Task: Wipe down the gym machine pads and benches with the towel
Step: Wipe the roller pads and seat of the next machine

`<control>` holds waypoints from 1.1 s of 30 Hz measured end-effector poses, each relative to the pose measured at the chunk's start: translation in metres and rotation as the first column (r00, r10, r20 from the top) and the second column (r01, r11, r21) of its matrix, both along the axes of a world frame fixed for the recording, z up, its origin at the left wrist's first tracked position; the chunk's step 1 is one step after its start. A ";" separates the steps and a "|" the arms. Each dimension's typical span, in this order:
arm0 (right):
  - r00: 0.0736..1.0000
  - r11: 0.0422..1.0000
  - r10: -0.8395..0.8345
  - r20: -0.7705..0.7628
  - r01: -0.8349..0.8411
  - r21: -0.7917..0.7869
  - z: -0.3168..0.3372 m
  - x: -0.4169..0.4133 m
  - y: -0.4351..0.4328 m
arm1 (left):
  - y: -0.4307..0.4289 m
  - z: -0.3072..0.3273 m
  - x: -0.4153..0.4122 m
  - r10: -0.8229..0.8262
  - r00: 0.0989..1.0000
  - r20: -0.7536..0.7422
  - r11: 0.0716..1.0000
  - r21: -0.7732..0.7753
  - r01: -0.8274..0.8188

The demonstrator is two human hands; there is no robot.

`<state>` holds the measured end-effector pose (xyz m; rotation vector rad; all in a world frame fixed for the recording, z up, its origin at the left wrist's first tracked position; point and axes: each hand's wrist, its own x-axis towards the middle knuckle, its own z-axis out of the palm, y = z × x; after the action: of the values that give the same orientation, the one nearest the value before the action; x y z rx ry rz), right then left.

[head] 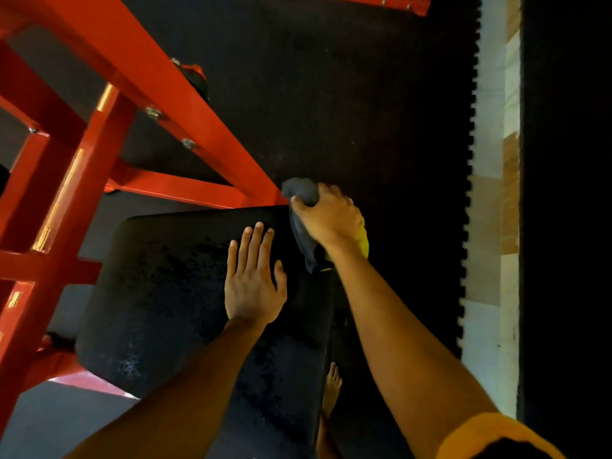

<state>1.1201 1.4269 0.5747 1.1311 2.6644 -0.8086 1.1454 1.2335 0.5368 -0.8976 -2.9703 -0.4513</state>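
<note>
pad (159,293): black, perhaps damp-speckled | towel (299,191): grey, bunched, at its far corner

The frame (159,77) on the left is metal under glossy red paint that throws bright streaks, and its bolts (188,143) are bare, shiny metal. The bench pad (165,293) in the near middle is black upholstery with a grainy, pebbled skin and a faint mottled sheen; the towel (303,190) at its far right corner is soft, matt grey cloth. The floor mat (331,94) beyond looks like matt black rubber, finely speckled, and the strip of floor (490,160) on the right is pale, smooth tile.
</note>
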 end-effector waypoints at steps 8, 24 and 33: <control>0.946 0.954 0.173 -0.274 -0.092 0.287 -0.018 0.064 -0.058 | -0.004 -0.004 -0.003 0.001 1.000 0.015 0.996 0.089 -0.002; 0.982 0.974 -0.045 -0.183 0.083 0.209 -0.018 0.106 -0.083 | -0.003 -0.001 -0.001 -0.008 0.999 0.045 0.999 0.045 0.006; 0.856 0.812 -0.516 -0.012 0.485 -0.326 -0.019 0.088 -0.053 | 0.000 0.001 0.000 0.001 0.999 0.050 0.999 0.041 -0.003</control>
<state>1.2080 1.3739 0.5553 1.7673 2.1958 -1.3467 1.1449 1.2330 0.5378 -0.8925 -2.9944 -0.5407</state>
